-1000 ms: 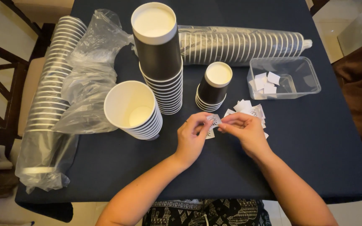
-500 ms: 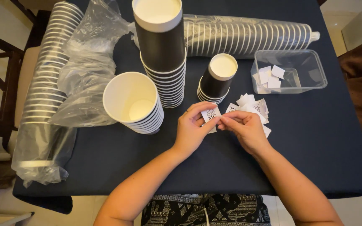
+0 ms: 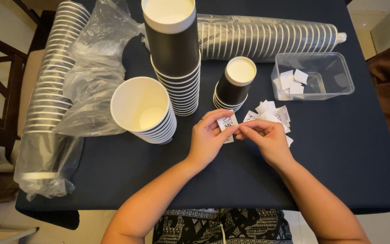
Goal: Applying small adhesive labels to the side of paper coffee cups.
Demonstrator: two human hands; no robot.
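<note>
Little has shifted since half a second ago; both hands stay over the table's near middle, the right hand nudged a touch rightward. Between them stands the sticker, a small white slip with a dark print, upright, long axis running away from the person, print facing up toward the head; the left hand pinches it between thumb and fingers, while the right fingertips are closed on its right edge. Just right lies the pile of loose slips; beyond it a clear tub with more; behind, black cup stacks. A hasty peel could tear or curl the slip, or it might stick to a finger.
</note>
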